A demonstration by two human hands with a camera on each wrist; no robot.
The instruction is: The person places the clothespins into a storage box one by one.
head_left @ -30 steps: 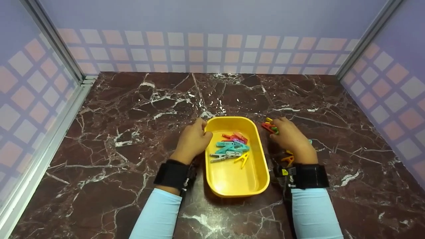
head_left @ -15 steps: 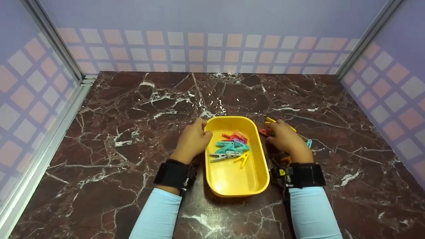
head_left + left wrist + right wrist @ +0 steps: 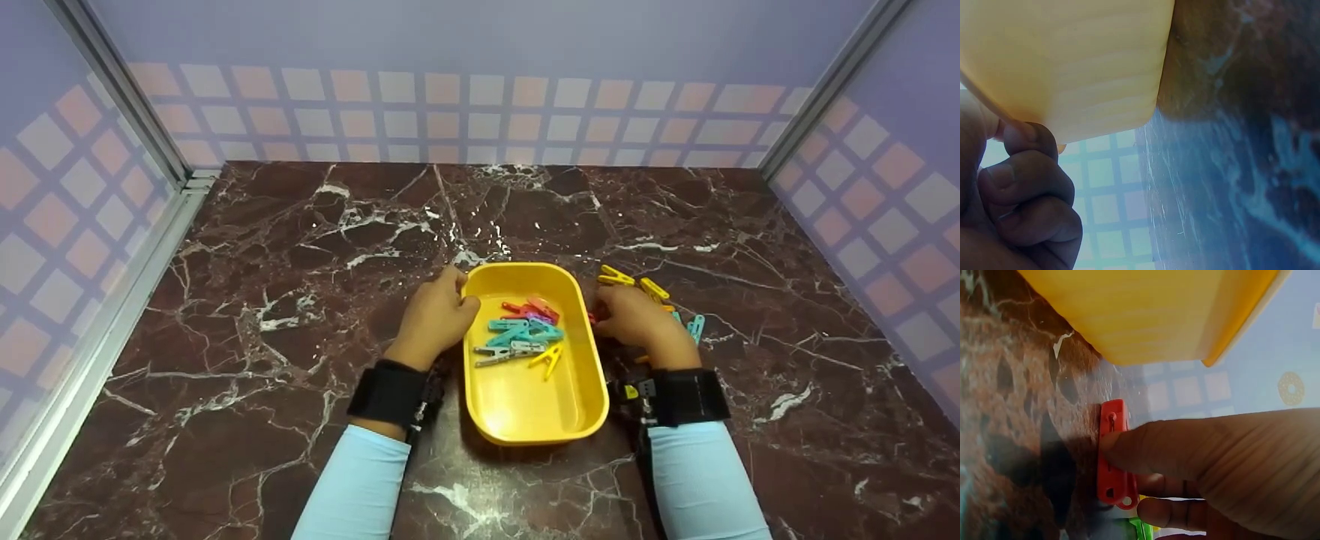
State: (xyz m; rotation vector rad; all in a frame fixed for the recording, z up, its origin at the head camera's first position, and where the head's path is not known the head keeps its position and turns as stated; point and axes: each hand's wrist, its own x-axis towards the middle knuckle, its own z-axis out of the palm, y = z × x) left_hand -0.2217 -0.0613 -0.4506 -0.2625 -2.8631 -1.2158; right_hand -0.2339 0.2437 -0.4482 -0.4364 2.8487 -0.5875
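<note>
My left hand point(image 3: 439, 319) grips the upper left rim of a yellow plastic tub point(image 3: 536, 409), curled fingers below the rim in the left wrist view. Inside the tub lie several clothespins: red point(image 3: 541, 309), teal point(image 3: 517, 330), grey point(image 3: 510, 352) and yellow point(image 3: 547, 362). Just right of the tub, my right hand point(image 3: 634, 322) pinches a red clothespin point(image 3: 1112, 455), its thumb laid over the side close above the marble tabletop. A green clothespin point(image 3: 1141, 529) shows beneath the fingers. In the head view the right hand mostly hides the red one.
Beyond and beside the right hand lie more clothespins, yellow point(image 3: 616, 276) and teal point(image 3: 697, 327). The dark marble tabletop point(image 3: 315, 315) runs back to a tiled-pattern wall point(image 3: 480, 112), with side panels left and right.
My right hand has shifted slightly left and nearer the tub, uncovering yellow and teal clothespins behind it. The left hand and the tub stay in place.
</note>
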